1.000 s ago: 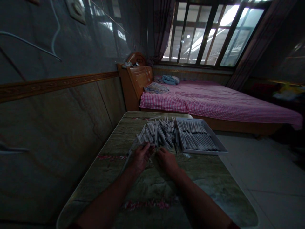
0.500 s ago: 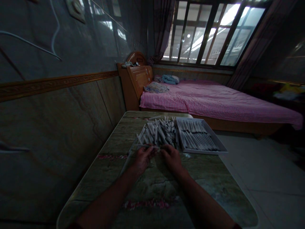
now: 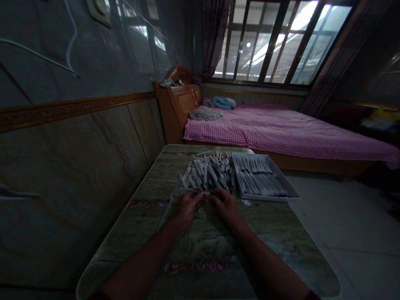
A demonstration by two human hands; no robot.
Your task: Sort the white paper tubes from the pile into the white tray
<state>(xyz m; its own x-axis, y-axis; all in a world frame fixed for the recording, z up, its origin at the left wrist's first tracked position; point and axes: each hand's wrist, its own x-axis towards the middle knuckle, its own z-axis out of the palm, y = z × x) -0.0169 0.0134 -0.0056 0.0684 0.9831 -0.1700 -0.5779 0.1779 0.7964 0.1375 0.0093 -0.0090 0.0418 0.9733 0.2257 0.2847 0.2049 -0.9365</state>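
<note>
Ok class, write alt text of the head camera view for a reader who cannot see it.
A person's left hand holds a single white stick, the right hand close beside it, above a loose pile of white sticks on a stone-patterned table. Beside the pile sits a white tray of aligned sticks. A bed with a pink gingham sheet lies beyond.

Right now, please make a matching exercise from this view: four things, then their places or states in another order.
1. Left hand
2. White tray
3. Loose white tubes
4. Pink checked bedsheet

A. Heaped in an untidy pile
B. Spread over the bed
C. Touching one tube
D. Holding rows of tubes

Pairs: 1-C, 2-D, 3-A, 4-B
</note>
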